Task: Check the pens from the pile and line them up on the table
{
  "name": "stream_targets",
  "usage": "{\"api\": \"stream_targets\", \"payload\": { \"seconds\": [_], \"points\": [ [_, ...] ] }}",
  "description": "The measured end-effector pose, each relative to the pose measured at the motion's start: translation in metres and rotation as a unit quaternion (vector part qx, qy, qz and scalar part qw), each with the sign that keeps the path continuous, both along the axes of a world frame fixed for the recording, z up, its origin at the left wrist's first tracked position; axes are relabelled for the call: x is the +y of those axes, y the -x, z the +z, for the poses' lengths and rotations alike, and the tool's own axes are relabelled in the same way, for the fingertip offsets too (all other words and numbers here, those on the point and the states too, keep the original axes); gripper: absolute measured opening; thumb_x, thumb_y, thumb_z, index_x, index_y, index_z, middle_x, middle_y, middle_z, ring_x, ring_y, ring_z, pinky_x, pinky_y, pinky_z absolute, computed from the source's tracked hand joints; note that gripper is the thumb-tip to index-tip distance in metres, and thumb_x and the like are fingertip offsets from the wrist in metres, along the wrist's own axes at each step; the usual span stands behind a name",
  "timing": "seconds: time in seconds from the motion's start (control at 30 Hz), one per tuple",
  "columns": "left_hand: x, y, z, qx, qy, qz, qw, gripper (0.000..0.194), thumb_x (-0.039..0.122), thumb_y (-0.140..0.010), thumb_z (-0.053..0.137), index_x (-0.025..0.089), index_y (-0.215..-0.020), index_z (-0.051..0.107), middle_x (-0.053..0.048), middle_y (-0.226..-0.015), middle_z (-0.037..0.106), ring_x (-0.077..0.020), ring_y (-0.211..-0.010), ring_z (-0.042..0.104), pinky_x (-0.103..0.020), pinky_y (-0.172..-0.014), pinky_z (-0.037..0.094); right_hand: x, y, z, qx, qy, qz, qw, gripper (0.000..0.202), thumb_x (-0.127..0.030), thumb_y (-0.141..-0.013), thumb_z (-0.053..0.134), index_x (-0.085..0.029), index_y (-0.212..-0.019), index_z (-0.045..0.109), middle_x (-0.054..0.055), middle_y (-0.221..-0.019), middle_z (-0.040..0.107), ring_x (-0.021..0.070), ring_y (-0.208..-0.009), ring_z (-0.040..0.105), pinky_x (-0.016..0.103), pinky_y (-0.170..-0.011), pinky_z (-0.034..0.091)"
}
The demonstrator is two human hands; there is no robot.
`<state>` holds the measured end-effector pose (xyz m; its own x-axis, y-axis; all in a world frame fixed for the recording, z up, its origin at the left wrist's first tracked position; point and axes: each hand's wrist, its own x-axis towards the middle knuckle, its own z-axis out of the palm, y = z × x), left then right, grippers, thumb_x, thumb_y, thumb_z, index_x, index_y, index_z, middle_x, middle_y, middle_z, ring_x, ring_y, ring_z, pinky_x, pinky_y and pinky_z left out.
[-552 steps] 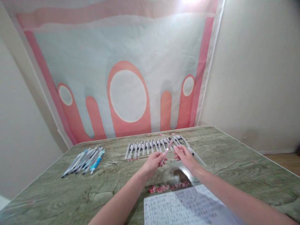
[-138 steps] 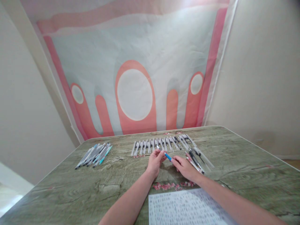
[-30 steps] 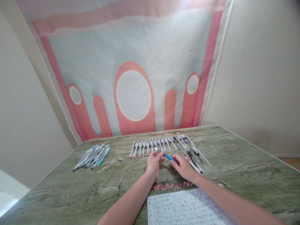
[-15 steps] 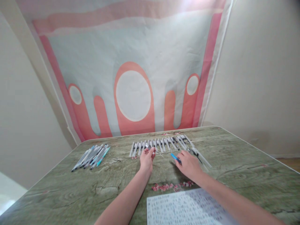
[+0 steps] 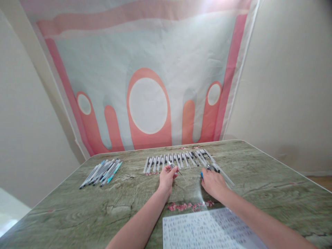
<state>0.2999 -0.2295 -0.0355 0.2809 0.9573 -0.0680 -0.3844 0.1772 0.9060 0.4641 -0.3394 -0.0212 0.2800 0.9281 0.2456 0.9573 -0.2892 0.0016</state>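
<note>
My left hand [image 5: 167, 177] pinches a thin pen part [image 5: 171, 164] with a slender refill-like rod pointing down to the right, just in front of a row of clear tubes [image 5: 157, 164]. My right hand [image 5: 213, 180] is closed, with a blue piece [image 5: 201, 175] showing at its left side. Its fingertips are beside dark and clear pen parts [image 5: 219, 171] at the right end of the row, and partly hide them. The row holds several clear barrels with black pieces between them.
A pile of pens [image 5: 101, 173] lies at the left of the wood-patterned table [image 5: 116, 204], with a turquoise one on its right side. A sheet of handwriting [image 5: 202, 230] lies at the near edge, partly under my right forearm. A patterned cloth [image 5: 147, 103] hangs behind.
My left hand has moved slightly right with the pen part. My right hand has moved right towards the loose parts, and the blue piece is now mostly hidden by it.
</note>
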Motion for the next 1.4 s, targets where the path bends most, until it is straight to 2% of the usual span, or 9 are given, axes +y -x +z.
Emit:
{"api": "stream_targets", "payload": {
  "seconds": [0.2, 0.3, 0.4, 0.47, 0.63, 0.93, 1.1, 1.2, 1.4],
  "points": [
    [-0.002, -0.001, 0.0, 0.017, -0.005, -0.009, 1.0, 0.038, 0.031, -0.053, 0.072, 0.016, -0.078, 0.049, -0.002, -0.072, 0.062, -0.0098, -0.063, 0.059, -0.017, -0.052, 0.041, -0.004, 0.003, 0.01, 0.019, -0.026, 0.019, 0.999, 0.015, -0.018, -0.073, 0.047, -0.013, -0.084, 0.056, 0.015, -0.082, 0.059, 0.0263, -0.083, 0.055, 0.033, -0.068, 0.037],
    [-0.007, -0.003, 0.001, 0.026, -0.011, -0.019, 0.999, 0.038, 0.031, -0.052, 0.072, 0.016, -0.077, 0.048, -0.002, -0.07, 0.062, -0.0112, -0.064, 0.059, -0.017, -0.051, 0.04, -0.002, 0.01, 0.014, 0.106, -0.06, 0.092, 0.988, 0.017, -0.029, -0.076, 0.047, -0.016, -0.084, 0.057, 0.01, -0.085, 0.06, 0.0216, -0.082, 0.055, 0.031, -0.073, 0.036],
    [-0.018, -0.007, 0.003, 0.021, -0.022, -0.05, 0.998, 0.037, 0.032, -0.054, 0.071, 0.017, -0.077, 0.046, -0.001, -0.071, 0.062, -0.0128, -0.068, 0.06, -0.018, -0.053, 0.041, 0.001, 0.019, 0.013, 0.22, -0.071, 0.164, 0.959, 0.021, -0.035, -0.079, 0.043, -0.021, -0.078, 0.058, 0.002, -0.075, 0.062, 0.0153, -0.07, 0.056, 0.032, -0.079, 0.035],
    [-0.025, -0.01, 0.004, 0.018, -0.031, -0.069, 0.997, 0.037, 0.032, -0.055, 0.07, 0.017, -0.077, 0.046, -0.001, -0.072, 0.062, -0.0132, -0.069, 0.06, -0.019, -0.054, 0.042, 0.002, 0.024, 0.009, 0.261, -0.077, 0.182, 0.945, 0.021, -0.035, -0.079, 0.043, -0.021, -0.073, 0.058, -0.001, -0.067, 0.061, 0.0136, -0.063, 0.055, 0.033, -0.081, 0.033],
    [-0.032, -0.012, 0.005, 0.03, -0.038, -0.081, 0.996, 0.035, 0.033, -0.057, 0.069, 0.017, -0.077, 0.046, -0.002, -0.07, 0.062, -0.0137, -0.068, 0.06, -0.02, -0.054, 0.043, 0.002, 0.026, 0.001, 0.29, -0.078, 0.177, 0.937, 0.019, -0.029, -0.078, 0.044, -0.02, -0.068, 0.057, 0.0, -0.062, 0.061, 0.0139, -0.06, 0.054, 0.029, -0.069, 0.037],
    [-0.026, -0.011, 0.003, 0.043, -0.034, -0.06, 0.997, 0.036, 0.034, -0.057, 0.069, 0.017, -0.077, 0.045, -0.003, -0.07, 0.062, -0.0139, -0.068, 0.06, -0.02, -0.054, 0.043, 0.002, 0.025, -0.003, 0.289, -0.056, 0.183, 0.938, 0.017, -0.027, -0.077, 0.044, -0.019, -0.068, 0.056, 0.002, -0.065, 0.061, 0.0148, -0.062, 0.054, 0.023, -0.056, 0.034],
    [-0.009, -0.005, 0.002, 0.06, -0.055, -0.001, 0.997, 0.036, 0.035, -0.059, 0.067, 0.017, -0.08, 0.045, -0.003, -0.073, 0.062, -0.0119, -0.068, 0.059, -0.019, -0.055, 0.042, 0.0, 0.026, -0.005, 0.264, -0.026, 0.182, 0.947, 0.017, -0.027, -0.077, 0.045, -0.018, -0.069, 0.056, 0.002, -0.067, 0.061, 0.0142, -0.064, 0.054, 0.023, -0.056, 0.033],
    [-0.001, -0.001, 0.001, 0.061, -0.045, 0.022, 0.997, 0.039, 0.036, -0.058, 0.068, 0.016, -0.082, 0.045, -0.003, -0.072, 0.062, -0.012, -0.067, 0.06, -0.019, -0.054, 0.042, 0.001, 0.023, -0.008, 0.244, 0.002, 0.153, 0.958, 0.017, -0.028, -0.077, 0.044, -0.018, -0.071, 0.057, 0.003, -0.07, 0.062, 0.0148, -0.067, 0.055, 0.023, -0.059, 0.034],
    [-0.004, -0.002, 0.0, 0.087, -0.074, -0.01, 0.993, 0.038, 0.038, -0.057, 0.067, 0.017, -0.08, 0.044, -0.002, -0.07, 0.062, -0.0121, -0.065, 0.06, -0.018, -0.05, 0.04, 0.0, 0.018, -0.008, 0.198, 0.02, 0.092, 0.976, 0.023, -0.024, -0.078, 0.045, -0.017, -0.098, 0.052, 0.007, -0.081, 0.064, 0.0176, -0.078, 0.059, 0.028, -0.076, 0.035]
  ]
}}
